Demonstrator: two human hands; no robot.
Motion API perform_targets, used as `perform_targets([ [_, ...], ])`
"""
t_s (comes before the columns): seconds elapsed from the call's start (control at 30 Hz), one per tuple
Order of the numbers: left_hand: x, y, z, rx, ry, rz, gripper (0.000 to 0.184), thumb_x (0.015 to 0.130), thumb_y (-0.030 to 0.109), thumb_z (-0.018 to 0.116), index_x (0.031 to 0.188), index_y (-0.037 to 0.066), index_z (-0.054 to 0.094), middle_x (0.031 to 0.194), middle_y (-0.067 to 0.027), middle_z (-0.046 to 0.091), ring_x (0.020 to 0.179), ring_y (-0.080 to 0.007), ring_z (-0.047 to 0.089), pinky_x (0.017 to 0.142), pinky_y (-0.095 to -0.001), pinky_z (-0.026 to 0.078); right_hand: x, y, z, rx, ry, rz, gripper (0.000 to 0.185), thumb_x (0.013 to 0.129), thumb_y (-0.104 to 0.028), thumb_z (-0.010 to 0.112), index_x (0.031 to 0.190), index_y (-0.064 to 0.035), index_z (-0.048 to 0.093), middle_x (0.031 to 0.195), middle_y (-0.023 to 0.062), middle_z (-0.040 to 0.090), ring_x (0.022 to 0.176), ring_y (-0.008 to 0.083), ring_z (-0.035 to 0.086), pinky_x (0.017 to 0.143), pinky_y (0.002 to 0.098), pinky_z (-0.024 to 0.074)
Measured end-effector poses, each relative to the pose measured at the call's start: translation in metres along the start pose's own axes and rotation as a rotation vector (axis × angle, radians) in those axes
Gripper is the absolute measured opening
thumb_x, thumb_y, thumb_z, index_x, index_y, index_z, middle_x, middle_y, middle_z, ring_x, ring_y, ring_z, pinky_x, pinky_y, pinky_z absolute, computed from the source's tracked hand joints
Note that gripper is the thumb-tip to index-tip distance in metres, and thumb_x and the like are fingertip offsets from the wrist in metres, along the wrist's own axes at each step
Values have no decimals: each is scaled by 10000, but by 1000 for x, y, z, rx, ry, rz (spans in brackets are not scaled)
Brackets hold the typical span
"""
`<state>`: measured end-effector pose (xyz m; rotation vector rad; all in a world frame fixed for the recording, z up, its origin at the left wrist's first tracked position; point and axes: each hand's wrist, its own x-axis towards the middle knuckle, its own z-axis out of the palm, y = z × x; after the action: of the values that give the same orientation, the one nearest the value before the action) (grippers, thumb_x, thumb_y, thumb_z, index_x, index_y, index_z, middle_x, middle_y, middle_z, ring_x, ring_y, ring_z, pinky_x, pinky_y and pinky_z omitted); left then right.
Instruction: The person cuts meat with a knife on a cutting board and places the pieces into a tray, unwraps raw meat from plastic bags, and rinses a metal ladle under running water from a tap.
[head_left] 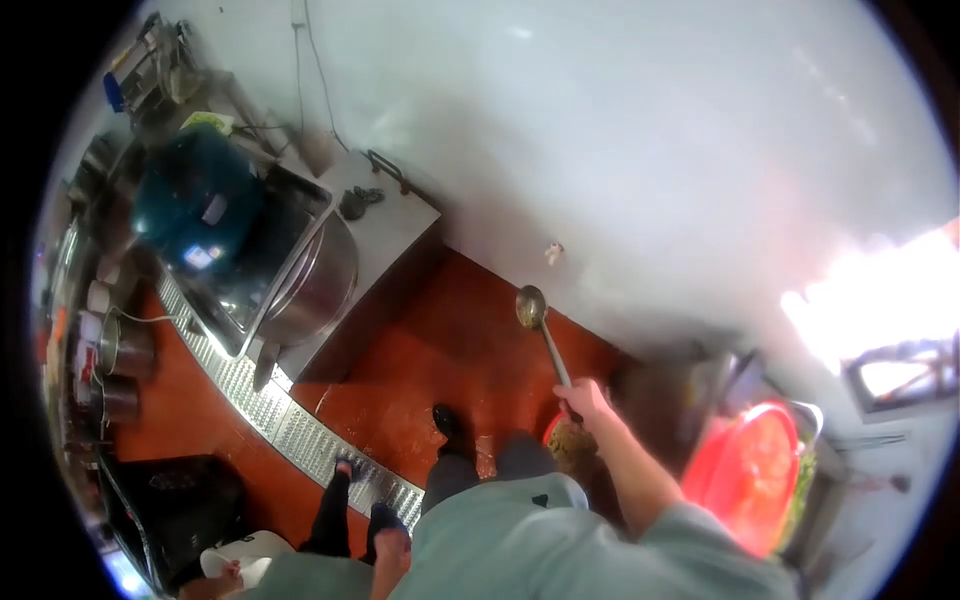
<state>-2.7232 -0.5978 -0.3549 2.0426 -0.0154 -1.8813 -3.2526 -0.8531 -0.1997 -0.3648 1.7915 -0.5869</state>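
My right hand is closed around the handle of a long metal ladle, whose round bowl points up and away over the red floor, near the white wall. Just below that hand, a container with a red rim and greenish-brown contents is partly hidden by my arm. My left hand hangs low at my side, near the bottom edge; its fingers are too unclear to read.
A co-worker stands close on my left. At the upper left, a large steel pot with a tray and teal tub stands on a counter. A red basin is at the right. A metal drain grate crosses the floor.
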Motion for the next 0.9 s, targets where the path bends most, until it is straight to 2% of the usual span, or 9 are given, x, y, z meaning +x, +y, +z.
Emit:
perform_targets([
  [0.07,16,41,-16,-193,-53,-14,138,876,152,654,916,26,692,758,-122,673,588,-233,660,487,-359,499,35,-14,2,-64,-19,-13,193,911,-150,697,823,-11,595,627,84,579,455,174,529,385,329,375],
  [0.13,-59,136,42,90,289,148,104,901,89,616,989,48,652,707,-72,622,570,-187,630,454,-299,469,54,-51,11,-55,-9,38,192,905,-140,704,813,-11,596,629,77,580,428,180,518,361,335,359],
  [0.17,-64,158,46,66,271,187,97,907,91,611,978,39,651,708,-75,625,570,-186,630,454,-298,470,80,-58,13,-64,-7,49,193,904,-139,706,808,-12,597,625,74,579,426,180,518,357,335,357],
  [0.33,-101,198,68,38,352,257,99,931,105,598,953,20,643,713,-91,633,561,-181,626,454,-296,479,140,-87,6,108,36,78,218,903,-144,717,774,-28,585,600,63,564,420,174,511,355,335,355],
  [0.43,-99,178,79,38,380,114,100,925,97,601,954,11,643,718,-99,640,561,-194,629,462,-312,489,120,-89,-30,379,27,98,224,926,-154,688,766,-49,572,620,57,565,455,169,501,403,315,383],
  [0.53,-99,155,92,113,296,-96,105,926,94,600,963,3,637,728,-110,644,568,-213,635,472,-323,503,102,-83,-59,608,61,296,215,944,-178,668,778,-71,581,648,54,568,495,166,497,447,294,396],
  [0.6,-114,154,115,41,343,-53,105,925,95,604,968,4,636,737,-117,648,583,-224,646,478,-325,510,98,-70,-65,578,135,287,197,948,-187,660,796,-87,586,659,46,564,518,161,494,467,283,394],
  [0.73,-111,154,124,366,376,-32,101,920,95,619,973,11,637,766,-133,660,608,-232,666,489,-325,521,120,-39,-83,542,169,325,169,949,-183,646,817,-108,573,679,24,565,546,145,501,478,287,389],
  [0.9,-119,160,118,79,328,78,143,899,109,654,979,-10,651,772,-133,673,631,-217,678,511,-326,537,223,-5,-75,895,-79,469,137,939,-157,606,834,-117,528,676,4,559,541,126,496,471,285,384],
])
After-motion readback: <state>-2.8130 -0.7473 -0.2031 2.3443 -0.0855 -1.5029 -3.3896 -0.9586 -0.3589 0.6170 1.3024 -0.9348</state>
